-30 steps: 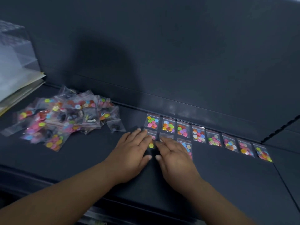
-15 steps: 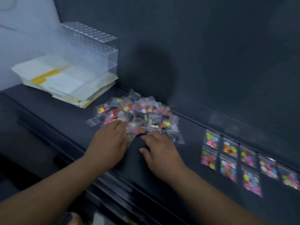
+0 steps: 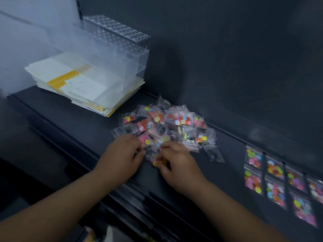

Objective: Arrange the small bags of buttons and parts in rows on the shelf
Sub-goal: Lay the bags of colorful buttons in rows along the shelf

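A loose pile of small clear bags (image 3: 167, 126) with coloured buttons and dark parts lies on the black shelf (image 3: 73, 123). Both hands are at the pile's near edge. My left hand (image 3: 122, 158) has its fingers curled onto bags at the front left of the pile. My right hand (image 3: 176, 163) pinches a bag with yellow and pink buttons (image 3: 158, 162) at the pile's front. To the right, bags of buttons (image 3: 272, 179) lie flat in two rows along the shelf. One dark-part bag (image 3: 214, 153) sits alone right of the pile.
A stack of white and yellow papers (image 3: 82, 84) lies at the shelf's left end under a clear acrylic holder (image 3: 120, 48). The dark back panel (image 3: 227, 58) rises behind the shelf. The shelf's front lip (image 3: 57, 135) runs diagonally below my hands.
My hands left the rows on the right and moved left to the pile. The view swung left with them. My right hand's fingers have closed on a bag at the pile's front.
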`<action>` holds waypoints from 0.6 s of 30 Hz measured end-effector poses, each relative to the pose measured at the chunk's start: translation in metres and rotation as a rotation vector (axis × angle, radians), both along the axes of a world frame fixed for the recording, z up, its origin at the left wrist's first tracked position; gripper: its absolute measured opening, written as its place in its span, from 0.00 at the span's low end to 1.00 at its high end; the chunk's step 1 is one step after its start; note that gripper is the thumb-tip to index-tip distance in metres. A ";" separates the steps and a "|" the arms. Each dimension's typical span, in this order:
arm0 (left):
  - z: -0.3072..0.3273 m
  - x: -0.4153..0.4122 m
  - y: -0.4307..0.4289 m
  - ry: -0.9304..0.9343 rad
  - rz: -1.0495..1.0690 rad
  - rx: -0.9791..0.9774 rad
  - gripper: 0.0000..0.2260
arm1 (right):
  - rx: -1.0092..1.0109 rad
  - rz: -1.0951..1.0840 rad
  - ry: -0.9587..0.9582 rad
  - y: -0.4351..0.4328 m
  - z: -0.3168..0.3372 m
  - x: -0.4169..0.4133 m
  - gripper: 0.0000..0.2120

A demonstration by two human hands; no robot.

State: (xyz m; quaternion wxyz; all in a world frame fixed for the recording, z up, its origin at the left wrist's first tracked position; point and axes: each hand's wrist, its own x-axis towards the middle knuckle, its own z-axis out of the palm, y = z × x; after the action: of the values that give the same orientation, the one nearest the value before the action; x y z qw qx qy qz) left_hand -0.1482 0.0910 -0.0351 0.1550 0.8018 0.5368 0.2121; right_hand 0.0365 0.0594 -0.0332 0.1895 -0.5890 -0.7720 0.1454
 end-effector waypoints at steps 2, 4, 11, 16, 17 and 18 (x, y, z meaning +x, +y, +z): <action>0.004 0.000 0.004 -0.064 0.085 -0.003 0.03 | -0.048 -0.014 0.065 -0.004 0.004 0.003 0.05; 0.005 0.001 0.010 -0.077 0.170 -0.024 0.07 | -0.040 -0.083 0.125 -0.006 0.006 0.002 0.06; 0.011 0.007 0.027 0.091 0.154 -0.151 0.12 | -0.047 -0.257 0.038 0.012 0.017 -0.004 0.16; 0.016 0.009 0.034 -0.116 0.177 -0.263 0.07 | -0.231 -0.171 -0.123 0.032 0.027 -0.004 0.28; 0.016 0.009 0.034 -0.172 0.205 -0.286 0.07 | -0.268 -0.166 -0.153 0.035 0.029 -0.004 0.28; 0.015 0.008 0.033 -0.228 0.237 -0.303 0.06 | -0.286 -0.164 -0.172 0.038 0.031 -0.004 0.25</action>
State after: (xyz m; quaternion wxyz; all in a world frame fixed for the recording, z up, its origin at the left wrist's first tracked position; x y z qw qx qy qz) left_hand -0.1398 0.1244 -0.0200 0.3072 0.6717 0.6319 0.2349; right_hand 0.0322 0.0972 -0.0017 0.0482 -0.6814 -0.7060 0.1869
